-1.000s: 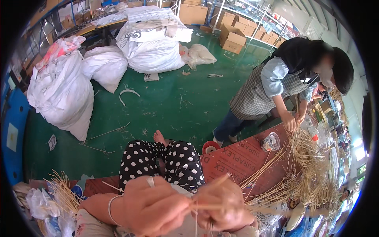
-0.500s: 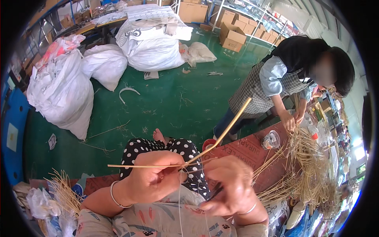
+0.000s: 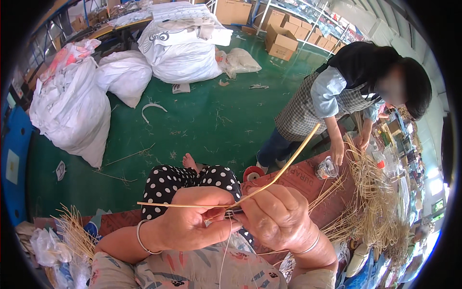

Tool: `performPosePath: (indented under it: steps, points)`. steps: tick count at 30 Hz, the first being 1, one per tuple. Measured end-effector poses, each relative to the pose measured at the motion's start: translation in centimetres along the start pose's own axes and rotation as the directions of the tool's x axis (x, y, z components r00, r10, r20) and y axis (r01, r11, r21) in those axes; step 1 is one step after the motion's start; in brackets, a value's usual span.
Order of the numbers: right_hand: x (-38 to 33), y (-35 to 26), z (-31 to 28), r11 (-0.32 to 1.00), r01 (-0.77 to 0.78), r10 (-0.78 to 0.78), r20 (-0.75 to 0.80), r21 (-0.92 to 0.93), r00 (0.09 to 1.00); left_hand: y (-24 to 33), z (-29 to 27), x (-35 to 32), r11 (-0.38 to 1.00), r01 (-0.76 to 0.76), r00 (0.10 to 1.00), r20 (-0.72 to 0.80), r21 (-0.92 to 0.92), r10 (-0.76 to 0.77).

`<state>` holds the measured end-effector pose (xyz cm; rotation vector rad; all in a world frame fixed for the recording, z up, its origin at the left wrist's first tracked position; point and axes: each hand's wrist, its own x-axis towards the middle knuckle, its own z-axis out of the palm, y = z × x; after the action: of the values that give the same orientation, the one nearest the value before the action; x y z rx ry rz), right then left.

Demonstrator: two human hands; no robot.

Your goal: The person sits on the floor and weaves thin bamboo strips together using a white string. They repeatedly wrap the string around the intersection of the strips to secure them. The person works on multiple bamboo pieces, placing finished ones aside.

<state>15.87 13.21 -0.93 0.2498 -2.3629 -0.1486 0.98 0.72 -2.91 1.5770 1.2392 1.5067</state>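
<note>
In front of my lap, my left hand (image 3: 204, 219) pinches a pale straw-like stalk (image 3: 166, 205), whose thin end sticks out to the left. From the same joint a thicker yellow stalk (image 3: 293, 156) rises to the upper right, bent partway. Whether the two are one piece is hidden by the fingers. My right hand (image 3: 276, 216) is closed beside the joint, its fingertips nearly meeting the left ones. A slim dark tool (image 3: 235, 210) shows at its fingertips; its kind is mostly hidden. A thin pale thread (image 3: 224, 260) hangs down from the joint.
On the right, a co-worker in a checked apron (image 3: 301, 103) reaches toward a clear tub (image 3: 327, 168). Bundled stalks (image 3: 375, 207) cover the reddish board (image 3: 320, 192). More stalks (image 3: 77, 231) lie at left. White sacks (image 3: 72, 111) and a carton (image 3: 280, 42) stand on the green floor.
My right hand has come in against the left at the joint, drawing the dark tool to the stalks. The co-worker's hand has shifted from the bundle to the clear tub.
</note>
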Motion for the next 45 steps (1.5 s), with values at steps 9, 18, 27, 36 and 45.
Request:
performPosePath:
  steps: [9, 18, 27, 36, 45]
  points:
    - [-1.9, 2.8, 1.7, 0.906, -0.346, 0.387, -0.147, 0.242, 0.91, -3.2, -6.0, -1.6, 0.966, 0.18, 0.841, -0.481, -0.186, -0.249]
    - [-21.7, 1.4, 6.6, 0.069, -0.993, 0.913, 0.408, -0.093, 0.025, -9.5, -37.0, -39.8, 0.968, 0.237, 0.656, -0.748, 0.081, -0.098]
    - [-37.0, -2.0, 5.3, -0.431, -0.84, 0.855, 0.149, -0.33, -0.498, -14.7, -26.4, -47.9, -0.157, 0.988, -0.053, -0.911, 0.013, -0.41]
    - [-39.8, -0.9, 0.5, -0.731, -0.622, 0.682, -0.31, -0.28, -0.662, -16.7, -25.6, -37.3, -0.259, 0.903, 0.221, -0.888, 0.342, -0.404]
    - [-44.9, -1.8, -3.6, -0.852, -0.511, 0.466, -0.605, -0.112, -0.645, -15.2, -24.8, -27.2, -0.316, 0.744, 0.463, -0.796, 0.588, -0.391]
